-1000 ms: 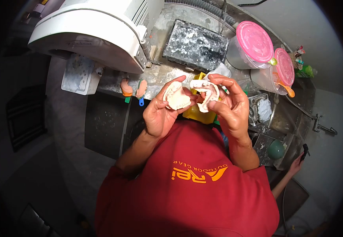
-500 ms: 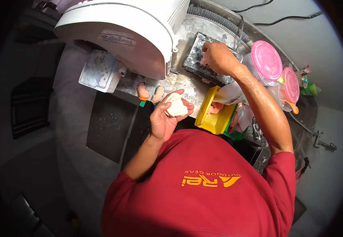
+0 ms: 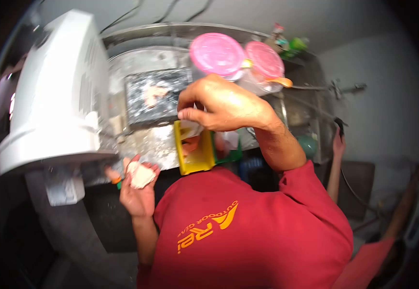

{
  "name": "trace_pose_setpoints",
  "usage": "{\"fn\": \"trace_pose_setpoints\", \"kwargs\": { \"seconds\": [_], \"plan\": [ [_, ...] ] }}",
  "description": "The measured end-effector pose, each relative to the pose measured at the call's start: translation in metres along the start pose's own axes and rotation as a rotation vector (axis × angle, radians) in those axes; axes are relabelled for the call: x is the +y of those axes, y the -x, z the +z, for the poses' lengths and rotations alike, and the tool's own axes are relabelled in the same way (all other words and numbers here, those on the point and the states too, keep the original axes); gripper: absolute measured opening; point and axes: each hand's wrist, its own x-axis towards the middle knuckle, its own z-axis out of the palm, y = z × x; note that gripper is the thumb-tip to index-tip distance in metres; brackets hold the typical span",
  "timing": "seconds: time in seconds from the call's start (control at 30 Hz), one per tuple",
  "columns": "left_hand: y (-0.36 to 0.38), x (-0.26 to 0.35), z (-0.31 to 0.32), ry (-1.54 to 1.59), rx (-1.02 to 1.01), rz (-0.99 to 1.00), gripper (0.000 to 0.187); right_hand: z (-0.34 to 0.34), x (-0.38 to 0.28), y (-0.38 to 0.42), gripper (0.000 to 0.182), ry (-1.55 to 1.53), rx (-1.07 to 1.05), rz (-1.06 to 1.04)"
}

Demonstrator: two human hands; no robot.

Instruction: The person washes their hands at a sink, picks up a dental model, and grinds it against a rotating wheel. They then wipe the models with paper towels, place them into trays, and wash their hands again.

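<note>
A red shirt [image 3: 257, 231] fills the lower middle of the frame. Along the left stands a bulky white machine [image 3: 50, 101], and between it and the two pink-lidded tubs [image 3: 216, 54] at upper centre runs a wet, stained metal worktop [image 3: 157, 140]. At the right edge, another person's hand [image 3: 338, 143] is beside a dark fitting.

Left of centre, a dark, white-spattered block [image 3: 137, 107] lies flat on the worktop. Just below it to the right sits a yellow bin [image 3: 180, 156] with orange-pink matter inside, and a green bin [image 3: 236, 155] is beside it.

The right hand [image 3: 224, 106] reaches in from the right, above the block's right edge and the top of the yellow bin. Its fingers are bent, with the thumb beneath them; whether they pinch anything cannot be told. The left hand [image 3: 137, 201], lower left of centre, is palm up, its fingers and thumb closed around a pale cast [image 3: 142, 175].

The change is on the block: a small pinkish piece [image 3: 152, 96] now rests on its top, where only white spatter showed a second ago. The right hand has moved off it toward the bin. The two hands are no longer together over the work, and only the left plainly carries a cast.

That cast looks cream-white, matt and chunky, with an uneven edge; blur hides its finer relief. The piece on the block is smaller-looking and irregular, its outline smeared.
</note>
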Motion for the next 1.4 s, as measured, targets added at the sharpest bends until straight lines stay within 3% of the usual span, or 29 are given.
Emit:
{"fn": "trace_pose_setpoints", "kwargs": {
  "seconds": [0.1,0.2,0.4,0.57,0.73,0.87,0.93,1.03,1.1,1.17,1.2,1.27,1.33,1.4],
  "plan": [
    [-0.008,-0.002,0.011,-0.062,0.025,-0.02,0.06,-0.023,0.003,0.033,0.019,0.026,0.172,-0.009],
    [-0.017,-0.005,0.018,-0.08,0.012,-0.023,0.059,-0.007,0.002,0.052,0.018,-0.104,0.157,-0.197],
    [-0.023,-0.02,0.041,-0.071,-0.053,-0.084,0.062,0.017,0.001,0.074,0.022,-0.267,-0.064,-0.285],
    [-0.025,-0.032,0.056,0.038,-0.16,-0.13,0.063,0.041,-0.017,0.067,0.025,-0.236,0.062,-0.247],
    [-0.01,-0.033,0.075,-0.058,-0.096,0.004,0.046,0.107,-0.052,0.029,0.037,-0.109,0.204,-0.274],
    [0.011,-0.011,0.057,-0.269,-0.176,0.164,0.055,0.133,-0.068,0.006,0.037,-0.085,0.336,-0.391],
    [0.026,0.017,0.038,-0.802,-0.18,0.321,0.062,0.143,-0.081,-0.005,0.036,-0.086,0.34,-0.449],
    [0.068,0.105,0.014,-1.172,-0.345,0.252,0.068,0.154,-0.112,-0.028,0.034,-0.154,0.33,-0.476],
    [0.096,0.205,-0.007,-1.501,-0.374,0.228,0.053,0.153,-0.138,-0.045,0.033,-0.264,0.297,-0.497],
    [0.102,0.284,-0.046,-1.063,-0.08,0.193,0.041,0.164,-0.162,-0.064,0.033,-0.236,0.334,-0.483],
    [0.081,0.31,-0.064,-0.944,0.058,0.366,0.036,0.171,-0.172,-0.074,0.033,-0.22,0.338,-0.474],
    [0.014,0.354,-0.11,-0.991,0.134,0.484,0.036,0.192,-0.186,-0.093,0.032,-0.202,0.346,-0.468],
    [-0.064,0.359,-0.127,-0.986,0.263,0.509,0.032,0.213,-0.201,-0.11,0.033,-0.212,0.392,-0.449],
    [-0.13,0.35,-0.128,-0.738,0.052,0.475,0.028,0.234,-0.212,-0.122,0.035,-0.19,0.446,-0.401]
  ]
}}
